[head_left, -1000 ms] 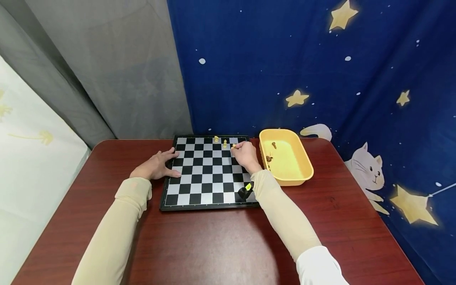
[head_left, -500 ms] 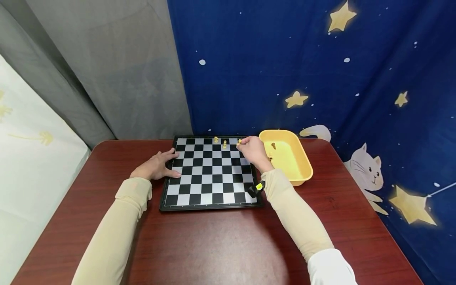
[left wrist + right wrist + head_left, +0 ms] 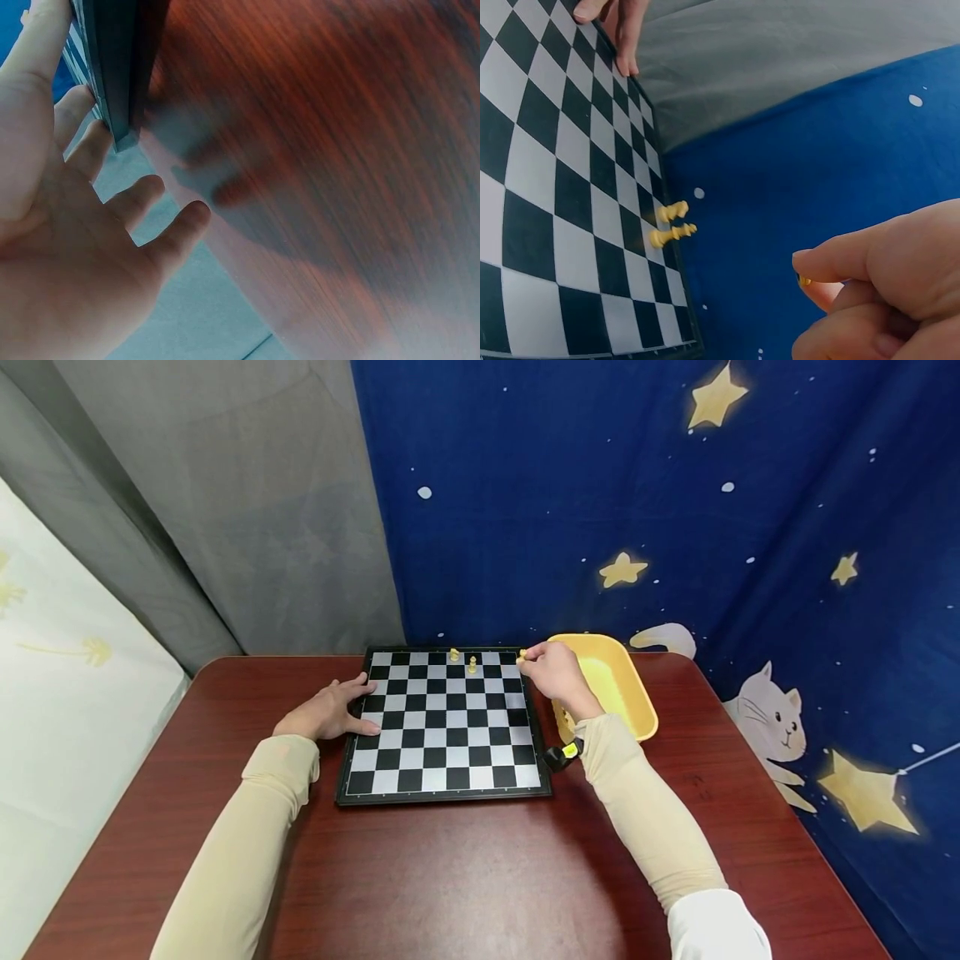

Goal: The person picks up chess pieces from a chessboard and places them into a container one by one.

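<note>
A black and white chessboard lies on the table. My left hand rests at its left edge, thumb over the top and fingers spread; the left wrist view shows loose fingers beside the frame. Close to the far right corner of the board, my right hand pinches a small yellow chess piece. The fingertips hide most of that piece in the right wrist view. Two yellow pieces stand near the far edge: a knight and a taller chess piece.
To the right of the board stands a yellow plastic tub, its left part covered by my right hand and forearm. The reddish-brown table extends toward me. Behind it hang a grey curtain and a blue star-patterned curtain.
My right hand has moved right from over the board toward the tub, carrying the pinched chess piece. The left hand and the two standing pieces have stayed in place.
</note>
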`<state>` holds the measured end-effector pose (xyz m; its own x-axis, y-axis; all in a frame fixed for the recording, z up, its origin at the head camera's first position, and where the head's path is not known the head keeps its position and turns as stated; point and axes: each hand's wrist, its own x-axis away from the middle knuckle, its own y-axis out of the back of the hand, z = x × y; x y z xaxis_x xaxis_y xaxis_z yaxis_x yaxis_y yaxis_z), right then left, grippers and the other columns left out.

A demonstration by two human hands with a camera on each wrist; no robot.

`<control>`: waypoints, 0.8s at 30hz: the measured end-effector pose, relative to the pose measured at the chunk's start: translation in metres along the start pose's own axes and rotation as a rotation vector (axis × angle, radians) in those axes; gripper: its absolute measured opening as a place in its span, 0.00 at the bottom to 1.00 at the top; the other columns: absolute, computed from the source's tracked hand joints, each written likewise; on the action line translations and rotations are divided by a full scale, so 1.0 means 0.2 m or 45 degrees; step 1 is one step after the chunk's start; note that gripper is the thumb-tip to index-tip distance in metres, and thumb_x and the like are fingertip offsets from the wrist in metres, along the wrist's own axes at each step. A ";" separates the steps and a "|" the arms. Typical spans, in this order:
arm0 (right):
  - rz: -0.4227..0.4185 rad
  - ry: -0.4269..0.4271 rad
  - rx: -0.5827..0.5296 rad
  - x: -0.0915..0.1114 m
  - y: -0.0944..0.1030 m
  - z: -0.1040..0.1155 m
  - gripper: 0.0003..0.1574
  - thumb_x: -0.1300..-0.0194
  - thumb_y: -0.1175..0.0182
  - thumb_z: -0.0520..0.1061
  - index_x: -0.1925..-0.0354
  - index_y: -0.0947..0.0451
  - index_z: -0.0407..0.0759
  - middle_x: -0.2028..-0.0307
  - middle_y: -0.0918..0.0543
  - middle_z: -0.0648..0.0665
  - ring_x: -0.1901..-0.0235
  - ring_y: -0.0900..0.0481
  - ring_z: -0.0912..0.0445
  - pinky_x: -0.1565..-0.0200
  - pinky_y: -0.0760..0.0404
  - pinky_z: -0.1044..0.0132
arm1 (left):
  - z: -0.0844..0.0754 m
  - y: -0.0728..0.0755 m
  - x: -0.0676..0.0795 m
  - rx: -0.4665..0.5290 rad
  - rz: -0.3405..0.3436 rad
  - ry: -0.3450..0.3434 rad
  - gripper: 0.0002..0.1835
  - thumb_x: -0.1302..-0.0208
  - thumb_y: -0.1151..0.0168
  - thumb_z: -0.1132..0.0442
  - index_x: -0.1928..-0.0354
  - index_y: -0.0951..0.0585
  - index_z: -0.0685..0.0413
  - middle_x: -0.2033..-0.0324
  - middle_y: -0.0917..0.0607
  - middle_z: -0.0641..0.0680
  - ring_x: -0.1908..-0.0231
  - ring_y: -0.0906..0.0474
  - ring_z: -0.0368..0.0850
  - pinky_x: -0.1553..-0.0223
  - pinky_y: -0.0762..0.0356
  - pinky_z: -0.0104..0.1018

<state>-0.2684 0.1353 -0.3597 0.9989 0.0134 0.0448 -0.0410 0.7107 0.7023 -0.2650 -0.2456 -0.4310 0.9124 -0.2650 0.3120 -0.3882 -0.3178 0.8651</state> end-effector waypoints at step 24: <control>-0.024 0.007 -0.076 0.03 0.23 -0.16 0.23 0.33 0.35 0.49 0.47 0.20 0.34 0.66 0.22 0.46 0.67 0.27 0.54 0.69 0.28 0.66 | 0.00 0.00 0.00 -0.007 -0.005 0.002 0.55 0.43 0.28 0.36 0.19 0.43 0.47 0.18 0.52 0.58 0.20 0.61 0.72 0.24 0.51 0.69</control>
<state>-0.2644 0.1909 -0.3498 0.9996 0.0032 0.0280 -0.0209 0.7514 0.6595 -0.2651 -0.2451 -0.4316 0.9141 -0.2620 0.3095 -0.3839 -0.3137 0.8685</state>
